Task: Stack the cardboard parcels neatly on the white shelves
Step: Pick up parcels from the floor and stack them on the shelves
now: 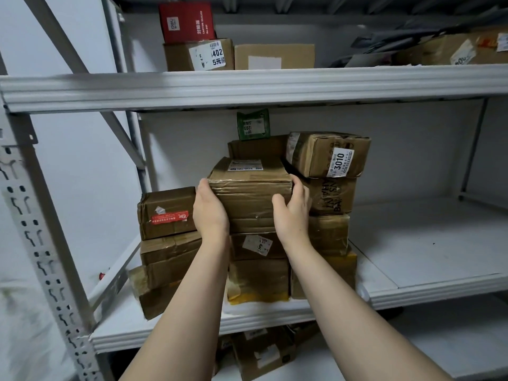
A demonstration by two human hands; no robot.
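A taped brown cardboard parcel [251,193] sits on top of the middle stack on the white middle shelf [412,254]. My left hand [210,213] holds its left side and my right hand [292,210] grips its right front corner, thumb on the front face. Under it lie a parcel with a "3" label [257,246] and a larger parcel with yellow tape [258,279]. A left stack is topped by a parcel with a red sticker [167,213]. A right stack is topped by a tilted parcel marked 3010 [327,155].
The right half of the middle shelf is bare white board. The upper shelf [247,86] carries a red box [187,22], labelled cartons and dark bags. A parcel [264,353] lies on the lower shelf. A perforated grey upright [35,229] stands at left.
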